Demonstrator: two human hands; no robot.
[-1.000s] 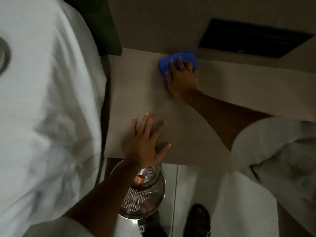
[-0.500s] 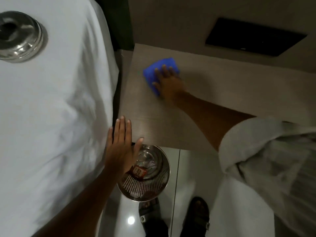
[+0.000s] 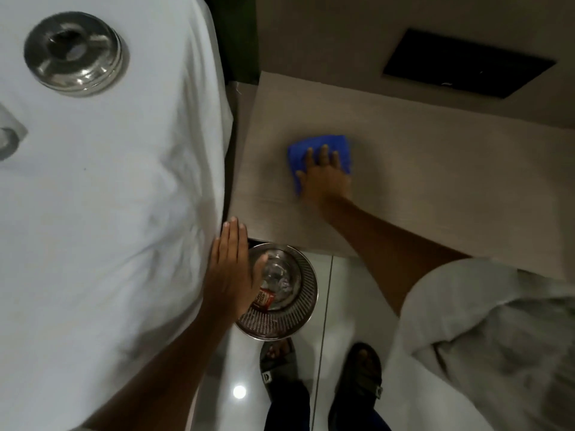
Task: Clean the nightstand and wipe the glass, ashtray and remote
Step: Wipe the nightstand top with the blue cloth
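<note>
Since the earlier frame the cloth has slid toward the tabletop's front and the left hand has drawn back to the bed's edge.

On the bed point(image 3: 93, 213) at far left sits one steel ashtray point(image 3: 74, 52), with part of one glass point(image 3: 7, 141) cut off by the frame edge; no remote is in view. One left hand point(image 3: 228, 269) is flat and open, holding nothing, beside the mattress above one perforated bin point(image 3: 280, 293). One right hand point(image 3: 325, 178) presses, fingers spread, on one blue cloth point(image 3: 320, 154) on the bare tabletop point(image 3: 435, 181). Two sandalled feet show on the floor below. Risks, as I judge them: leaning on the soft mattress could tip the ashtray or roll the glass; a long stroke could run the cloth off the front edge into the bin; the foot nearest the bin could knock it.
</note>
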